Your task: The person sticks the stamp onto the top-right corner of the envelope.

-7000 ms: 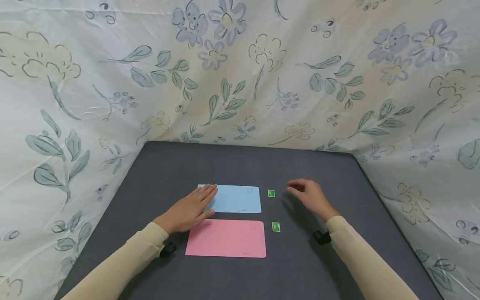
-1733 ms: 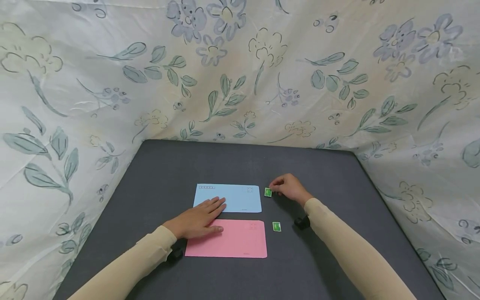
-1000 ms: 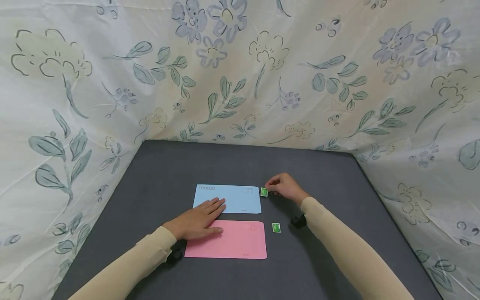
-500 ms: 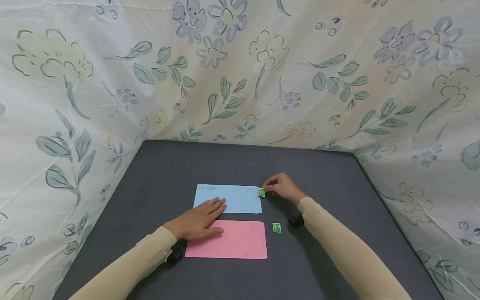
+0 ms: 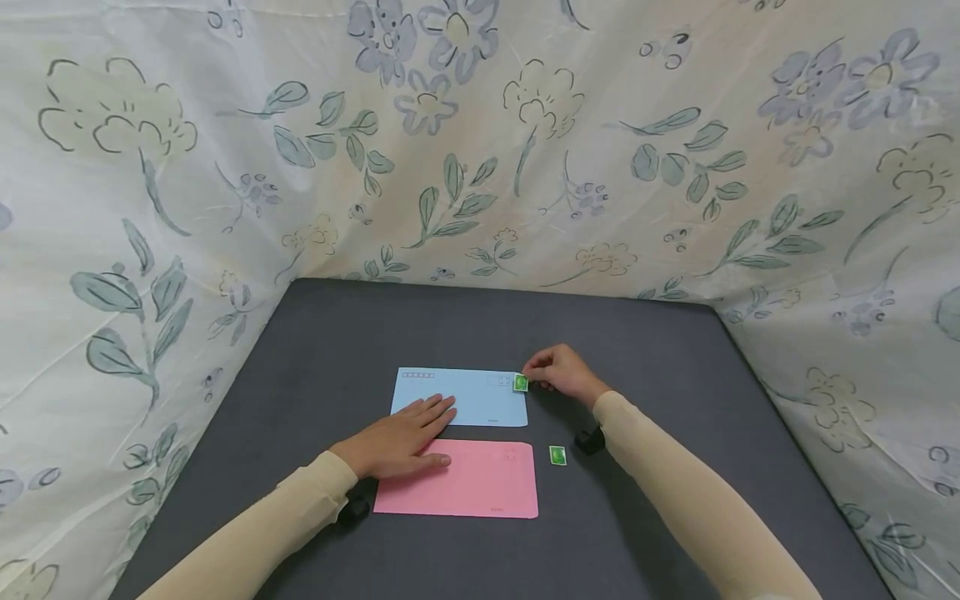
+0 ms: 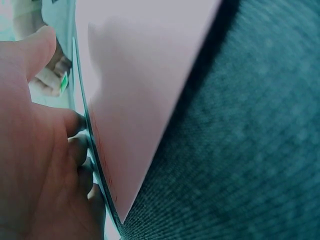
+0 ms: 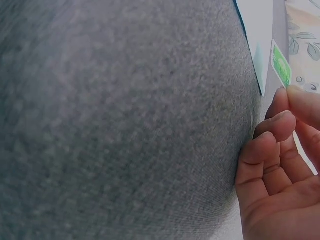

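Note:
A light blue envelope [image 5: 459,397] lies on the dark grey table [image 5: 480,333], with a pink envelope [image 5: 457,488] just in front of it. My left hand [image 5: 396,443] rests flat across both envelopes, fingers straight. My right hand [image 5: 557,379] pinches a small green stamp [image 5: 521,382] and holds it over the blue envelope's top right corner. The stamp [image 7: 281,65] shows between my fingertips [image 7: 295,95] in the right wrist view. A second green stamp [image 5: 557,455] lies on the table right of the pink envelope. The left wrist view shows the pink envelope [image 6: 135,95] close up beside my left hand [image 6: 35,165].
Floral cloth [image 5: 480,142] walls the table at the back and on both sides. Bare grey table surface [image 5: 660,517] spreads around the envelopes.
My right hand has carried the green stamp leftwards from the table beside the blue envelope to over its top right corner. My left hand has stayed flat on the envelopes.

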A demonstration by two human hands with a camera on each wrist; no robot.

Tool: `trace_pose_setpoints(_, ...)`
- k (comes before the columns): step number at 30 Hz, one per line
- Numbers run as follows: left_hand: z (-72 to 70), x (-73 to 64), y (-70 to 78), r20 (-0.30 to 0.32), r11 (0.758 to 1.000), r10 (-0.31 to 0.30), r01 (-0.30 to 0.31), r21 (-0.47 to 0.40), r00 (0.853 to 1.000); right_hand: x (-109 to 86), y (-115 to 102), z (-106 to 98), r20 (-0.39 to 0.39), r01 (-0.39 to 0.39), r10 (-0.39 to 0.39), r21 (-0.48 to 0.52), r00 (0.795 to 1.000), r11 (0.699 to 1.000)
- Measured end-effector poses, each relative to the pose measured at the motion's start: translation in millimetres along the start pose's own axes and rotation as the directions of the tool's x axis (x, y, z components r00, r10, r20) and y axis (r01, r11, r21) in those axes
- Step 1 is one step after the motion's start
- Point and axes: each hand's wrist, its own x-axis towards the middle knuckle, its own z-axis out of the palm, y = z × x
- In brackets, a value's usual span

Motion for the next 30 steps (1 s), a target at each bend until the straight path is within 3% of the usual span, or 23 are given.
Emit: trace_pose_setpoints(30, 1.8, 1.2, -2.4, -0.008, 1.000, 0.005, -0.004, 0.018, 1.000, 10.6, -1.4, 8.6, 0.001, 0.010, -0.010, -0.005, 1.000, 1.000)
